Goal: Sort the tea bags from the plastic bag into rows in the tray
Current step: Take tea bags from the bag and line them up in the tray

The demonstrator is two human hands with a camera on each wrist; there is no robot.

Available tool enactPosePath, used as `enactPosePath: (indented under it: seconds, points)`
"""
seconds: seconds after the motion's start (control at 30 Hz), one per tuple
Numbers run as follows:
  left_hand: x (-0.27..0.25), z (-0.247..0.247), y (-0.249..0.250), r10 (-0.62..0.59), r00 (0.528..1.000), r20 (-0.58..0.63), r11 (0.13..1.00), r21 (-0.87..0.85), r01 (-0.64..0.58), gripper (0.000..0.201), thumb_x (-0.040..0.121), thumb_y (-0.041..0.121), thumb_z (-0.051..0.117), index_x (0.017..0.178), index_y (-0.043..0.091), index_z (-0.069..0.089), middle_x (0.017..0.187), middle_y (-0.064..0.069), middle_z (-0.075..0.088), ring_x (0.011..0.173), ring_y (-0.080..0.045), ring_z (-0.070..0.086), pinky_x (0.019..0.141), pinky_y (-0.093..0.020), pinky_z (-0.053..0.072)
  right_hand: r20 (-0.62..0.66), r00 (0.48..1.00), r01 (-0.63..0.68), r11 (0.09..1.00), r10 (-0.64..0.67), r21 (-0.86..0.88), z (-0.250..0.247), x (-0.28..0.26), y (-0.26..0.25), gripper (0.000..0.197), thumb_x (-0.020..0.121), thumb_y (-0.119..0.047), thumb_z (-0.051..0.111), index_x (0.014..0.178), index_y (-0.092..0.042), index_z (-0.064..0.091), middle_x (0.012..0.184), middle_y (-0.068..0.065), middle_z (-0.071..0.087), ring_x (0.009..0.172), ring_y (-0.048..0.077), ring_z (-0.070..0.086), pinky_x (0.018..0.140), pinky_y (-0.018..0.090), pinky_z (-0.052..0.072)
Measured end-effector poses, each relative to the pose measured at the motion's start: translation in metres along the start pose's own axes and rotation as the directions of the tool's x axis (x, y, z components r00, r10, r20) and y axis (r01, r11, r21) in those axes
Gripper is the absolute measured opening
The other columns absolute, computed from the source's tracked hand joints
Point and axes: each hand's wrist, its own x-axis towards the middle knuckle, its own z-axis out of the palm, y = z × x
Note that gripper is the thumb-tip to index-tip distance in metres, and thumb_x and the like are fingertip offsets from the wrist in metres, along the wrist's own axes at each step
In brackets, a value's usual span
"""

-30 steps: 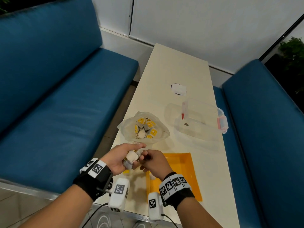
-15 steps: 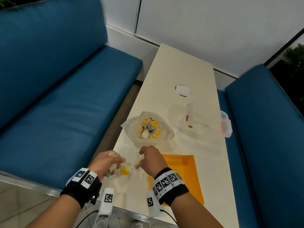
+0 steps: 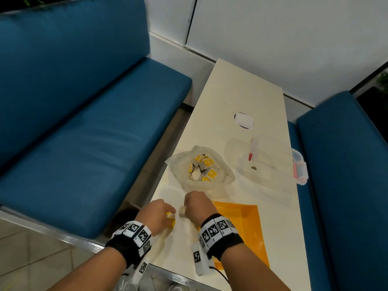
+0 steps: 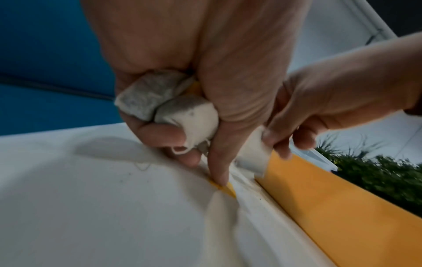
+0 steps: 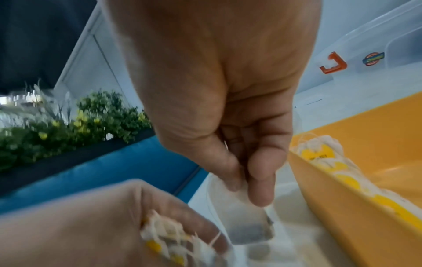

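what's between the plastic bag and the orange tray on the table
In the head view, only bare table lies between the plastic bag and the orange tray. The right hand, pinching a tea bag, sits beside that gap.

No readable words anywhere. Clear plastic box carries a small round sticker, colourful logo, lettering too blurred to read. Yellow tag on a tea bag in the tray has a line of tiny dark print, illegible. Wrist bands show black-and-white square code markers, no letters or numbers.
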Motion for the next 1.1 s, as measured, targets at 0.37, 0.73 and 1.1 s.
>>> enactPosePath:
  seconds: [0.37, 0.73, 1.1]
  points:
    - [0.002, 0.008, -0.006, 0.126, 0.992, 0.017, 0.964, 0.234, -0.126, 0.018, 0.095, 0.027, 0.058, 0.108, 0.032, 0.069, 0.106, 0.008, 0.054, 0.091, -0.021, 0.065, 0.072, -0.029, 0.049, -0.082, 0.996, -0.006, 0.972, 0.026, 0.234, -0.025, -0.013, 0.012, 0.018, 0.084, -0.009, 0.057, 0.093, -0.013, 0.072, 0.101, 0.006, 0.071, 0.095, 0.022, 0.064, 0.075, 0.027, 0.049]
    - [-0.008, -0.001, -0.008, 0.088, 0.996, -0.024, 0.995, -0.052, -0.09, 0.002, 0.09, 0.033, 0.072, 0.091, 0.031, 0.074, 0.099, 0.011, 0.061, 0.09, -0.01, 0.062, 0.081, -0.025, 0.051, -0.098, 0.995, 0.024, 0.956, 0.005, 0.291, -0.029, -0.026, 0.02, 0.02, 0.081, -0.008, 0.054, 0.089, -0.013, 0.071, 0.093, 0.003, 0.069, 0.087, 0.019, 0.064, 0.07, 0.027, 0.05]
    - [-0.034, -0.051, 0.041, 0.163, 0.987, 0.0, 0.864, -0.483, -0.143, 0.009, 0.09, 0.011, 0.075, 0.089, 0.02, 0.075, 0.064, 0.014, 0.069, 0.055, -0.002, 0.058, 0.048, -0.015, 0.042, -0.182, 0.983, 0.058, 0.875, 0.035, 0.481, -0.041, -0.033, 0.041, 0.019, 0.084, -0.008, 0.059, 0.077, -0.025, 0.066, 0.073, -0.015, 0.062, 0.068, 0.002, 0.06, 0.059, 0.012, 0.045]
